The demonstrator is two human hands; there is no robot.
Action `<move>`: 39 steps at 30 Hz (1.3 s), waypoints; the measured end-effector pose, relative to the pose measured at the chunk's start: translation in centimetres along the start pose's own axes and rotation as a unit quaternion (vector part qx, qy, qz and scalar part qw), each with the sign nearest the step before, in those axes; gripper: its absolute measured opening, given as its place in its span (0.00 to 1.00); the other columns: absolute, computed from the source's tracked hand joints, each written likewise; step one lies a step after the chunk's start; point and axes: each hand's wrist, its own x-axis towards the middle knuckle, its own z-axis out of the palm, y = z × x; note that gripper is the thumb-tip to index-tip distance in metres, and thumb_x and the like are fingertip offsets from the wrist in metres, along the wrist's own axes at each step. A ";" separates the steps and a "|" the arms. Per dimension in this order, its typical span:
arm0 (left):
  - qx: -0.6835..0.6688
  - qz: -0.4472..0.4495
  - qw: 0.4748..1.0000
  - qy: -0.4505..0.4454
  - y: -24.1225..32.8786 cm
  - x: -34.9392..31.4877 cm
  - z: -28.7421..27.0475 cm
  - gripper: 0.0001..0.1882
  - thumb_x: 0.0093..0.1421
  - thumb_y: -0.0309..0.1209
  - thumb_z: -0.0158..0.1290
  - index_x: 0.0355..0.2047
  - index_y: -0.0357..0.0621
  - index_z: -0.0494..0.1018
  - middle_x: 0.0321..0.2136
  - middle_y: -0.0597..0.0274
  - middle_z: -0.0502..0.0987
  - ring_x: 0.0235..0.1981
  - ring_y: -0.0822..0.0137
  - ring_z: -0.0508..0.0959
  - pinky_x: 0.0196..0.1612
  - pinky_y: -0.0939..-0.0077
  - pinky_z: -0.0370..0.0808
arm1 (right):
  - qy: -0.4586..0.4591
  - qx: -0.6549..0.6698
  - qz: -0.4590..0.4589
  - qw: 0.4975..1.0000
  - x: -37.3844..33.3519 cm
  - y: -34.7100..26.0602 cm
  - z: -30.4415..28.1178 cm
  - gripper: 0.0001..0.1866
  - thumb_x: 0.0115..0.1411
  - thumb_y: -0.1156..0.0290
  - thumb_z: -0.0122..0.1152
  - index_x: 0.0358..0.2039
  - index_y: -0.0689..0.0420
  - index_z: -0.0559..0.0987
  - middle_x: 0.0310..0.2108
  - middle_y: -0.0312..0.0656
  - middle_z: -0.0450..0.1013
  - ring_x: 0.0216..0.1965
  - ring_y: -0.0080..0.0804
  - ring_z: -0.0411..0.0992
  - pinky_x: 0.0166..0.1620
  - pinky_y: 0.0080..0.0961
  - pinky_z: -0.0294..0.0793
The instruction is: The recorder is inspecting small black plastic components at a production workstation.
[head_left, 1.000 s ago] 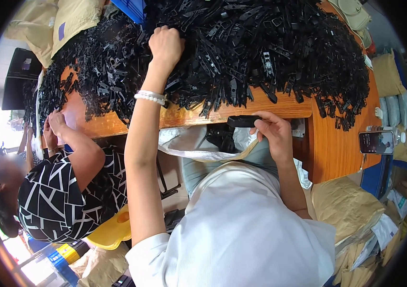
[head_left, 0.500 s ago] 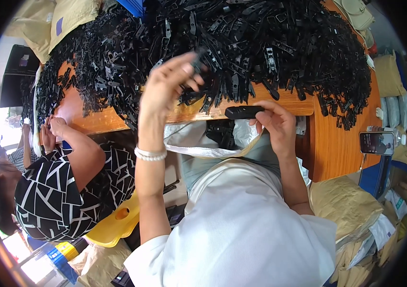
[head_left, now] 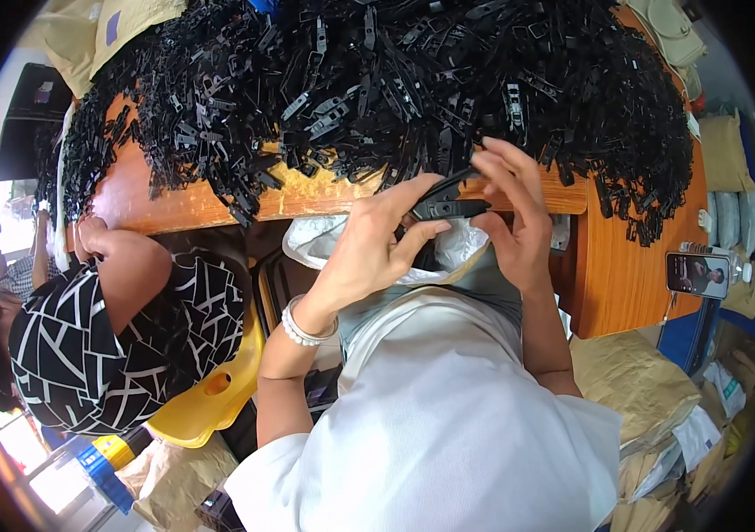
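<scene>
In front of my lap, over the table's near edge, my left hand (head_left: 386, 239) and my right hand (head_left: 517, 222) meet around black plastic parts. My left thumb and fingers pinch a thin black strip-like piece (head_left: 454, 180) set at a slant above a thicker, elongated black piece (head_left: 450, 209). The right thumb presses at the right end of the thicker piece, with the right fingers raised and curved beyond it. Whether the two pieces are joined cannot be made out. A huge heap of similar black plastic parts (head_left: 377, 97) covers most of the table.
The wooden table (head_left: 635, 293) has a worn near edge. Below my hands an open white bag (head_left: 311, 244) lies at my lap. At left a person in a patterned top (head_left: 102, 346) sits by a yellow chair (head_left: 209, 403). A phone (head_left: 698, 274) stands right; brown sacks (head_left: 630, 372) lie below.
My left hand has come down and right from the heap to meet my right hand, bringing a black piece. The right hand's fingers have lifted. The neighbouring person has shifted slightly left.
</scene>
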 end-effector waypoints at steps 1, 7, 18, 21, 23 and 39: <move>0.000 -0.002 1.000 0.002 0.0 -0.2 -0.1 0.20 0.47 0.24 0.54 0.42 0.30 0.66 0.30 0.46 0.74 0.22 0.60 0.74 0.27 0.75 0.71 | -0.002 0.002 0.000 1.000 -0.2 0.1 0.2 0.15 0.47 0.83 0.55 0.39 0.65 0.73 0.36 0.42 0.68 0.34 0.25 0.68 0.34 0.16 0.68; 0.012 0.057 0.998 0.015 -0.7 -1.2 -0.5 0.18 0.45 0.23 0.57 0.39 0.32 0.70 0.27 0.53 0.76 0.24 0.67 0.77 0.28 0.80 0.72 | -0.041 0.082 0.060 0.994 -1.4 -0.2 1.0 0.14 0.49 0.78 0.55 0.39 0.65 0.73 0.35 0.41 0.68 0.32 0.25 0.66 0.36 0.16 0.66; 0.109 0.007 0.983 0.150 -5.5 -4.1 -5.4 0.10 0.46 0.21 0.53 0.32 0.37 0.73 0.27 0.58 0.75 0.29 0.65 0.74 0.34 0.76 0.69 | -0.161 0.097 0.085 0.978 -2.8 -0.9 3.4 0.10 0.55 0.80 0.50 0.37 0.63 0.76 0.35 0.42 0.71 0.22 0.21 0.68 0.24 0.12 0.65; 0.327 -0.041 0.899 0.289 -8.6 -3.9 -8.8 0.06 0.45 0.19 0.50 0.26 0.37 0.72 0.23 0.56 0.69 0.27 0.59 0.71 0.29 0.71 0.69 | -0.182 0.123 0.138 0.966 -3.9 -0.3 3.2 0.10 0.55 0.79 0.50 0.37 0.63 0.76 0.32 0.41 0.72 0.21 0.20 0.68 0.22 0.12 0.63; 0.468 -0.029 0.838 0.280 -9.5 -3.8 -10.4 0.07 0.46 0.21 0.49 0.28 0.38 0.73 0.25 0.56 0.69 0.28 0.60 0.72 0.31 0.71 0.69 | -0.181 0.117 0.140 0.966 -4.2 -0.2 3.0 0.10 0.55 0.79 0.50 0.37 0.63 0.76 0.31 0.41 0.72 0.21 0.20 0.68 0.22 0.12 0.62; 0.259 -0.078 0.948 0.166 -8.9 0.0 -12.3 0.04 0.48 0.20 0.51 0.26 0.35 0.69 0.29 0.55 0.72 0.30 0.62 0.73 0.34 0.77 0.69 | -0.085 0.034 0.284 0.954 -5.4 4.1 -4.4 0.08 0.54 0.78 0.51 0.33 0.63 0.76 0.27 0.38 0.72 0.21 0.18 0.67 0.22 0.11 0.62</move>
